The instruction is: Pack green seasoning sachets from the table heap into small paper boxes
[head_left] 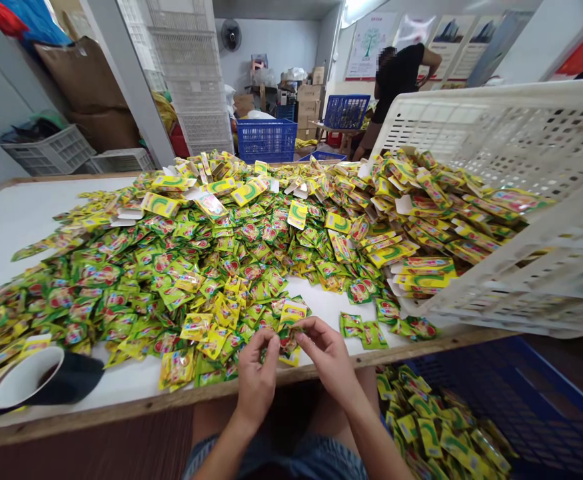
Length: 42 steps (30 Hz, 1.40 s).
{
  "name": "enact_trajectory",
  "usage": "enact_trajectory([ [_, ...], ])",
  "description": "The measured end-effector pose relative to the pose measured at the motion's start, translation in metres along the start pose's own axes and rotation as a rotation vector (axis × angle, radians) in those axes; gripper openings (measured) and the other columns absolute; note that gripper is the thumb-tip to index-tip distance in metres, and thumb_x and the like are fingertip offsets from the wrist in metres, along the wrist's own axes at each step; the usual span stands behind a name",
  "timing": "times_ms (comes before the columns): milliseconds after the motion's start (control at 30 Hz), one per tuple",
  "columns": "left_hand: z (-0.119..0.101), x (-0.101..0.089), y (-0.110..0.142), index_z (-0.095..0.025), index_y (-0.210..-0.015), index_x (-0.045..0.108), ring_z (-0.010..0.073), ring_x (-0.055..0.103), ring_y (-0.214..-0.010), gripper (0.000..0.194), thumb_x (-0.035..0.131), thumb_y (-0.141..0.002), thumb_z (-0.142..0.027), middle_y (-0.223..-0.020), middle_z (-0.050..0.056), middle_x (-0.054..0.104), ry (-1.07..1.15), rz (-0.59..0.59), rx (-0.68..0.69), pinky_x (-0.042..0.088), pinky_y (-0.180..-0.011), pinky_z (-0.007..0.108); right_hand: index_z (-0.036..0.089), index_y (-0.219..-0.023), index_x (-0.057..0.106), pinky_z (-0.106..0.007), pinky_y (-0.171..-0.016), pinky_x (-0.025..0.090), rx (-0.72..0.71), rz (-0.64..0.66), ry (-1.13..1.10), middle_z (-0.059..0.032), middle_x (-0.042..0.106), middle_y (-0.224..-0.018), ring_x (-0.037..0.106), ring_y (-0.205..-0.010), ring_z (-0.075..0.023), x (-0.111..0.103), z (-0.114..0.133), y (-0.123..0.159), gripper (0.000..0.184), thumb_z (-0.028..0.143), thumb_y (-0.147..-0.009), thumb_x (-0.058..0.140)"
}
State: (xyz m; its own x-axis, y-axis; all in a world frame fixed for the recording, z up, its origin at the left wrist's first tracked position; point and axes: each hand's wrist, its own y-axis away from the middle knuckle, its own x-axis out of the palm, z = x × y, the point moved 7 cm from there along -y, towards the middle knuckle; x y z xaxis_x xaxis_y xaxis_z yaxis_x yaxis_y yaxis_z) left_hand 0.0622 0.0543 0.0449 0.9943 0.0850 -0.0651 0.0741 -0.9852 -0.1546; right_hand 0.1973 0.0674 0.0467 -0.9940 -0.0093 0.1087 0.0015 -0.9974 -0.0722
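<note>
A great heap of small green and yellow sachets (211, 253) covers the white table (16, 213). My left hand (257, 373) and my right hand (327, 353) meet at the table's front edge. Both pinch the same green and yellow sachet (289, 347) between thumb and fingers. More loose sachets lie right beside my fingers. A white plastic crate (531, 200) lies tipped on its side at the right, with flat yellow-green packets (421, 267) spilling out of it onto the table.
A black cup with a white inside (41, 380) lies on its side at the front left. A blue crate (521, 407) below the table at the right holds more sachets. Blue baskets (266, 139), stacked white crates and a standing person (396, 87) are at the back.
</note>
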Motion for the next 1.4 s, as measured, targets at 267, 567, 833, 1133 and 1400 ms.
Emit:
enact_trajectory([
  [267,0.004,-0.012,-0.008,-0.018,-0.068,0.053,0.0119,0.042,-0.058,0.022,0.054,-0.082,-0.035,-0.061,-0.004,0.045,0.089,-0.049,-0.063,0.036,-0.056,0.021,0.018,-0.083,0.055,-0.023,-0.064,0.040,0.054,0.121,0.023,0.0010,0.053,-0.073,0.049,-0.068,-0.0129,0.005,-0.004,-0.004,0.022,0.039,-0.079,0.061],
  [567,0.017,0.001,-0.010,-0.015,-0.085,0.062,0.0168,0.058,-0.072,0.022,0.066,-0.073,-0.033,-0.074,0.002,0.064,0.305,0.039,-0.241,0.045,-0.067,0.026,0.018,-0.072,0.050,-0.023,-0.063,0.039,-0.013,0.067,0.082,0.0010,0.049,-0.068,0.046,-0.066,-0.0128,0.009,0.002,0.001,0.026,0.041,-0.083,0.056],
  [833,0.019,0.001,-0.012,-0.016,-0.078,0.064,0.0160,0.061,-0.072,0.022,0.075,-0.063,-0.028,-0.074,0.002,0.068,0.569,0.016,-0.291,0.047,-0.072,0.028,0.020,-0.070,0.048,-0.023,-0.060,0.043,0.053,0.025,-0.154,0.0020,0.047,-0.066,0.047,-0.062,-0.0120,0.017,-0.003,0.007,0.028,0.043,-0.077,0.061],
  [1133,0.015,0.021,0.010,-0.017,-0.073,0.053,0.0115,0.047,-0.064,0.025,0.074,-0.066,-0.029,-0.066,-0.003,0.051,0.293,0.204,-0.216,0.038,-0.059,0.021,0.019,-0.063,0.046,-0.021,-0.048,0.034,0.074,-0.166,-0.049,0.0039,0.042,-0.057,0.038,-0.053,-0.0103,-0.001,-0.021,0.012,0.035,0.047,-0.082,0.054],
  [1400,0.014,0.022,0.006,-0.016,-0.069,0.052,0.0110,0.046,-0.059,0.033,0.074,-0.063,-0.040,-0.063,-0.002,0.051,0.400,0.211,-0.295,0.037,-0.057,0.022,0.018,-0.071,0.052,-0.022,-0.050,0.040,0.108,-0.167,-0.176,0.0006,0.051,-0.062,0.046,-0.055,-0.0124,0.012,-0.026,0.009,0.035,0.053,-0.077,0.058],
])
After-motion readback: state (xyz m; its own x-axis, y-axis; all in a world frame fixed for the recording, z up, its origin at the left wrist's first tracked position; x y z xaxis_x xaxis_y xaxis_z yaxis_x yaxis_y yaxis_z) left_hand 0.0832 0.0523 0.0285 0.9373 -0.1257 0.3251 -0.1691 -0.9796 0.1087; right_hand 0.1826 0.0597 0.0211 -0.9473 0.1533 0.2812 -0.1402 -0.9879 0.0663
